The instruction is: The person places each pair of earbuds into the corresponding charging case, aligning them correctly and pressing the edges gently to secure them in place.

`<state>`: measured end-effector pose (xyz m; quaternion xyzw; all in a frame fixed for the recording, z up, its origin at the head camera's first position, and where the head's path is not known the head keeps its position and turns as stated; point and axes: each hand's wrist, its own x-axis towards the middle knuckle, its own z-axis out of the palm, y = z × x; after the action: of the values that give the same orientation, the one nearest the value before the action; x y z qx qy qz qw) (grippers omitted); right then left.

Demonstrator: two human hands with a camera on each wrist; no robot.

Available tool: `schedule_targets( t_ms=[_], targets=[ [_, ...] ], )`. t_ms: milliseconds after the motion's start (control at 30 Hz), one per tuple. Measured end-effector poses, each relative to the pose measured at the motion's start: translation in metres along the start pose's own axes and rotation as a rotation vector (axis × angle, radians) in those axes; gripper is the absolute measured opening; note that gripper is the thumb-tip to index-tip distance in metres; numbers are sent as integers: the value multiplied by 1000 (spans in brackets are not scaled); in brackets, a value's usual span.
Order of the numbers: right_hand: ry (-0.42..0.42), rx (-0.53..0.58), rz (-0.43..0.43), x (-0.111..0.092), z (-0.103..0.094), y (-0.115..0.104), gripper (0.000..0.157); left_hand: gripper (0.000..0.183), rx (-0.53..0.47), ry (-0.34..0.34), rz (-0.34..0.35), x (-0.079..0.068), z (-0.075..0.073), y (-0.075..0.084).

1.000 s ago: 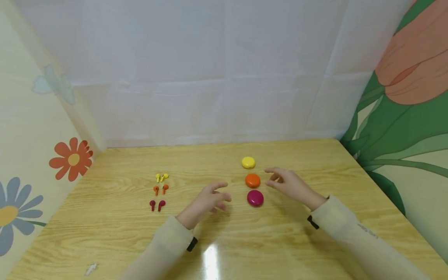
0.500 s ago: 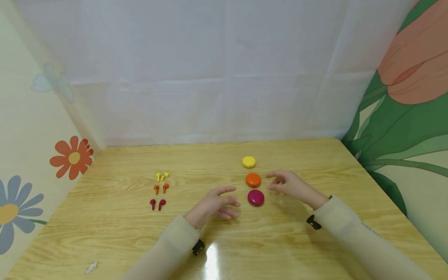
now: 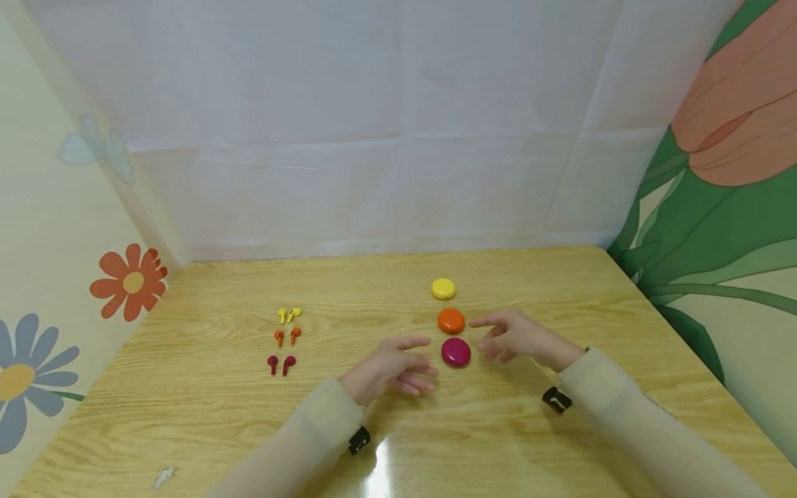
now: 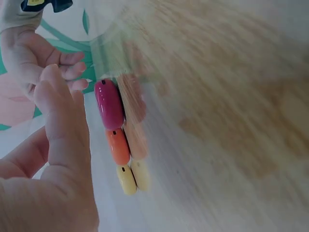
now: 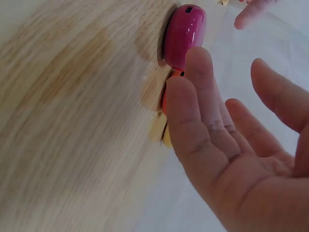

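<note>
Three glossy, rounded earbud charging cases stand in a column on the table: a yellow case (image 3: pixel 443 289) farthest back, an orange case (image 3: pixel 451 321) in the middle and a magenta case (image 3: pixel 456 353) in front. My left hand (image 3: pixel 395 366) hovers just left of the magenta case, fingers extended and apart from it. On the other side my right hand (image 3: pixel 519 337) holds nothing, its fingers loosely spread near the orange and magenta cases. In the right wrist view the fingers partly hide the orange case (image 5: pixel 164 101). A small dark port shows on the magenta case (image 4: pixel 110 104) in the left wrist view.
At the left of the wooden table (image 3: pixel 205 415) lie pairs of yellow earbuds (image 3: pixel 294 315), orange earbuds (image 3: pixel 295 335) and magenta earbuds (image 3: pixel 288 364), in rows. A pale scuff (image 3: pixel 163 478) marks the near left. A white cloth (image 3: pixel 398 138) hangs behind.
My left hand has moved right, closer to the magenta case. My right hand has come slightly nearer the viewer, and its fingers have spread from a near pinch. The cases and earbuds stay in place.
</note>
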<state>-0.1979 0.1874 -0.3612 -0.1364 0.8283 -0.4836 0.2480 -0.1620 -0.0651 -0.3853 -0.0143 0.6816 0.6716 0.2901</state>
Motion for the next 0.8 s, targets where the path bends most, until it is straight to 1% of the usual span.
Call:
schedule_targets(
  t_ms=[67,200,300,433,533,600,800],
  targets=[
    [-12,7,-1,1,0,2,50,52,0,-3,-15,0,2,1],
    [-17,9,27,2,1,6,52,53,-5,-1,-54,3,4,3],
    [-14,20,49,4,1,7,54,54,-2,-11,-88,7,2,3],
    [-20,51,55,5,2,10,55,53,8,-30,-123,13,0,4],
    [-30,73,63,7,4,13,56,53,14,-31,-134,16,0,4],
    [-30,90,77,8,5,14,56,53,14,-22,-136,17,2,5],
    [-40,119,79,9,8,18,55,55,29,3,-140,20,10,5]
  ],
)
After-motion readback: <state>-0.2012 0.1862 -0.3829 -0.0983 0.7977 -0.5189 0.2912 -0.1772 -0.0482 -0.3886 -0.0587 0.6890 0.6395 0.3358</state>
